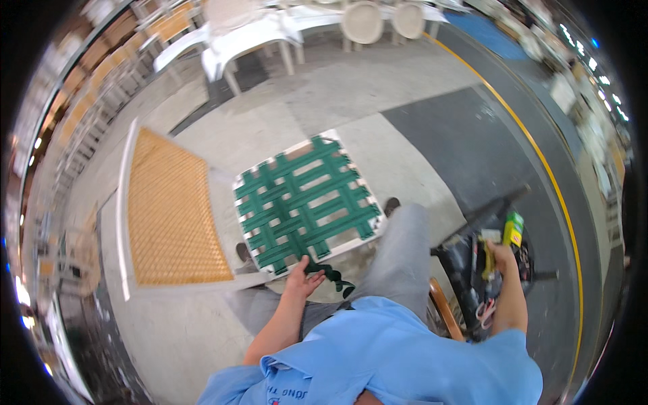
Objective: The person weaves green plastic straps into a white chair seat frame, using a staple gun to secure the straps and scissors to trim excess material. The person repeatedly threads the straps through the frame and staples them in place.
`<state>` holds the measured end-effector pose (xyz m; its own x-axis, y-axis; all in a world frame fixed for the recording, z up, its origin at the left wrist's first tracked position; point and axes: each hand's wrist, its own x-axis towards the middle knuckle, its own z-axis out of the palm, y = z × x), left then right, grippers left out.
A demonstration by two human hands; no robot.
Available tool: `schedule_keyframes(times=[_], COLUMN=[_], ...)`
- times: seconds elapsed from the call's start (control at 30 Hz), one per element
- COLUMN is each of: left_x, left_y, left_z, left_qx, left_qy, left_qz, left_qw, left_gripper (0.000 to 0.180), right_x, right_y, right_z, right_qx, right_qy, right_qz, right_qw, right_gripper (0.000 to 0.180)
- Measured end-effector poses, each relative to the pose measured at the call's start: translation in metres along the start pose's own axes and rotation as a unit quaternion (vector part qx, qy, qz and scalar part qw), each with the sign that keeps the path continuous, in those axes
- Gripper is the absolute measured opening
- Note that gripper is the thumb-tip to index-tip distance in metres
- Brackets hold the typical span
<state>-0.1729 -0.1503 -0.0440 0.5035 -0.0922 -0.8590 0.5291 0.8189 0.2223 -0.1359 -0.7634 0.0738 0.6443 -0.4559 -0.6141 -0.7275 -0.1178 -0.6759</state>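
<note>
A seat frame with green webbing woven across it rests before my legs. My left hand is at its near edge, closed on a loose green webbing strap that twists down to the right. Away to the right, my right hand reaches over a black tool tray. Its fingers curl at a yellow-handled tool, which is too blurred to name more exactly. A green and yellow box stands just beyond that hand, and scissors with pale pink handles lie below it.
A white-framed panel of woven tan material stands on the left. White chairs line the far side, with more wooden-seated chairs at the far left. A yellow floor line curves along the right. A brown curved piece lies beside my right leg.
</note>
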Motion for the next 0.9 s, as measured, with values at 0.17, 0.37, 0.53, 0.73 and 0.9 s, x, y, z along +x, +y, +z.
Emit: schedule_keyframes(times=[0.17,0.37,0.53,0.73,0.9], left_x=[-0.006,0.01,0.011,-0.01,-0.033], left_y=[-0.008,-0.02,-0.013,-0.027,-0.068], left_z=[-0.016,-0.008,-0.006,-0.016,-0.033], left_qx=[0.097,0.116,0.135,0.167,0.207], left_qy=[0.07,0.021,0.038,0.095,0.069], left_qz=[0.07,0.106,0.08,0.137,0.18], left_qw=[0.99,0.987,0.987,0.972,0.959], left_gripper=[0.041,0.045,0.043,0.029,0.028], right_x=[-0.021,-0.061,-0.11,-0.161,-0.162], right_y=[-0.004,0.006,-0.025,-0.03,-0.007], right_z=[0.033,0.06,0.144,0.297,0.406], right_qx=[-0.305,-0.188,-0.104,-0.108,-0.296], right_qy=[0.2,0.114,0.018,-0.272,-0.429], right_qz=[-0.187,-0.348,-0.397,-0.324,-0.16], right_qw=[0.912,0.911,0.912,0.9,0.838], right_gripper=[0.044,0.042,0.036,0.036,0.057])
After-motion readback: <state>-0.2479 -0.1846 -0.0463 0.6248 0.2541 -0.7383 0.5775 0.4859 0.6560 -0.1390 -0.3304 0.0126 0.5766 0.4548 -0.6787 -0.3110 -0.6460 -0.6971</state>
